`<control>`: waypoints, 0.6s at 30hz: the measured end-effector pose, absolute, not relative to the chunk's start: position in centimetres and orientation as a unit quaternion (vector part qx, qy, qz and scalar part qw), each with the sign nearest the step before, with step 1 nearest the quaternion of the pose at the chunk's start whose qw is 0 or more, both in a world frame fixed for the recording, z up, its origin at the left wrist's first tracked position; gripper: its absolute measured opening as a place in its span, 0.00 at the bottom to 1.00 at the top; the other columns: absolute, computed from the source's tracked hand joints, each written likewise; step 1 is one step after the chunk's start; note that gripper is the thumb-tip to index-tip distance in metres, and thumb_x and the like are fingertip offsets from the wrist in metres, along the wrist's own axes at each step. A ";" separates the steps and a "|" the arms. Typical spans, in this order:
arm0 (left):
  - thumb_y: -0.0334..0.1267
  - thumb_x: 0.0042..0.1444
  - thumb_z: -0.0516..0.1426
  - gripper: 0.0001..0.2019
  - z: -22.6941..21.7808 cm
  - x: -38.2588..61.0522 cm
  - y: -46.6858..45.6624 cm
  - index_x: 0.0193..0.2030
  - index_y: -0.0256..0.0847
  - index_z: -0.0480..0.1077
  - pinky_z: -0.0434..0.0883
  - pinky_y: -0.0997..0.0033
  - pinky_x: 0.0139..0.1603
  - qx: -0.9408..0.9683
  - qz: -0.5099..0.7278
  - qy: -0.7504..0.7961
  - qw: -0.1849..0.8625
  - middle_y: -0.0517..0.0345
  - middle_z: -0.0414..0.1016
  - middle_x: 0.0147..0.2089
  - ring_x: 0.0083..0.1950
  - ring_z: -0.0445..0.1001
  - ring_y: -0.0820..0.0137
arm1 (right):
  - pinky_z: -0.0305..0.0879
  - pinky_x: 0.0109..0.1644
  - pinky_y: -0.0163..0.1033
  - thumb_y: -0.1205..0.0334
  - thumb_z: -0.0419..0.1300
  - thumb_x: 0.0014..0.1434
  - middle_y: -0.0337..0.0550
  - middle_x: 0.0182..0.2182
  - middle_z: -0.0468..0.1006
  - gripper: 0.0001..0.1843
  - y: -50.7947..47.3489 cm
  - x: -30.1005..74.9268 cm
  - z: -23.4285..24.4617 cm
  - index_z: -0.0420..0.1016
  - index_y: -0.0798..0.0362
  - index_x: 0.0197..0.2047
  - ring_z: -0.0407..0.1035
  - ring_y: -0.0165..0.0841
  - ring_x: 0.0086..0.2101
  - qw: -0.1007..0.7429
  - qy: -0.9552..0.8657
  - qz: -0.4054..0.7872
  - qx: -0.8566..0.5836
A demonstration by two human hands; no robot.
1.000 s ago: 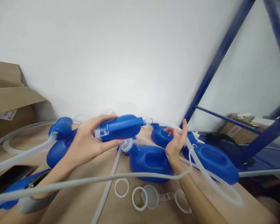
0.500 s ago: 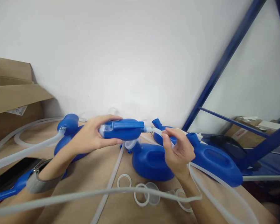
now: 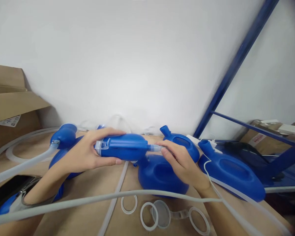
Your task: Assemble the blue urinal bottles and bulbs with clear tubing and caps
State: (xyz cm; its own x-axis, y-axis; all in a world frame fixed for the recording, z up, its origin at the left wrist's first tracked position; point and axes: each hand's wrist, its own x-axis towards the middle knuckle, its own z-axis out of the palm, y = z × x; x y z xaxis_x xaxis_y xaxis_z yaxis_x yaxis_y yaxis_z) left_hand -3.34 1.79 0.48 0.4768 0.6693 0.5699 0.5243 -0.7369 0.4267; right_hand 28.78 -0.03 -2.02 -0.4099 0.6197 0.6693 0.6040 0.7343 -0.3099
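My left hand (image 3: 92, 149) is wrapped round the left part of a blue bulb-shaped plastic piece (image 3: 127, 151), which lies level in the air. A clear cap (image 3: 101, 148) covers its left end, and a raised strip runs along its top. The fingers of my right hand (image 3: 180, 160) pinch the clear tube (image 3: 156, 148) at the narrow right end of this piece. Just below stands a blue handled bottle (image 3: 159, 180), its neck partly hidden by the held piece. Whether a wire clip sits on the tube, my fingers hide.
White rings (image 3: 149, 216) and a clear lid (image 3: 162, 214) lie on the wooden table (image 3: 83, 209). More blue bottles (image 3: 232, 172) stand to the right. A similar blue piece with a hose (image 3: 64, 137) is at left, near a carton (image 3: 17, 105). A pale tube crosses in front of my forearms.
My right hand has moved left along the tube, up to the blue piece's narrow end. Both hands and the blue piece sit slightly lower and further left, and the view has shifted.
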 end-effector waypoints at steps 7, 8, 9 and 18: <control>0.53 0.57 0.71 0.29 -0.4 -2.9 2.0 0.64 0.50 0.73 0.79 0.60 0.59 0.872 0.390 0.290 0.059 0.52 0.82 0.59 0.58 0.82 0.56 | 0.56 0.27 0.37 0.58 0.46 0.74 0.34 0.18 0.67 0.23 0.0 27.2 -2.4 0.66 0.49 0.26 0.64 0.30 0.21 0.443 -0.753 0.021 -0.485; 0.51 0.60 0.69 0.28 -0.6 -2.7 2.0 0.65 0.51 0.72 0.79 0.61 0.60 0.879 0.389 0.272 0.047 0.52 0.81 0.60 0.59 0.81 0.57 | 0.55 0.26 0.37 0.56 0.46 0.75 0.34 0.17 0.64 0.24 0.1 27.1 -2.6 0.64 0.49 0.25 0.62 0.30 0.20 0.446 -0.739 0.031 -0.504; 0.49 0.64 0.66 0.26 -0.7 -2.5 2.0 0.67 0.51 0.70 0.78 0.60 0.61 0.886 0.386 0.254 0.032 0.51 0.80 0.61 0.60 0.80 0.58 | 0.54 0.26 0.37 0.53 0.46 0.75 0.34 0.16 0.63 0.26 0.3 27.1 -2.7 0.62 0.48 0.24 0.60 0.30 0.19 0.448 -0.728 0.043 -0.517; 0.27 0.70 0.55 0.28 -2.7 -1.7 1.5 0.70 0.62 0.69 0.76 0.50 0.66 0.885 0.388 0.177 -0.189 0.53 0.79 0.65 0.67 0.76 0.56 | 0.50 0.24 0.37 0.51 0.48 0.76 0.35 0.15 0.62 0.31 1.0 28.3 -3.3 0.56 0.49 0.19 0.59 0.28 0.18 0.433 -0.746 0.007 -0.506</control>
State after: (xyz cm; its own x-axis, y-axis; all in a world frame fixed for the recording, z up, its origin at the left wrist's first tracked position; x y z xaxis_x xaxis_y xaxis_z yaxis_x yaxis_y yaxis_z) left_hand -1.69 1.50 -2.66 0.6367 0.1674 0.7527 0.4604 -0.8656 -0.1969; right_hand 28.25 0.99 -3.33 -0.1135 0.7605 0.6393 0.7484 0.4887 -0.4484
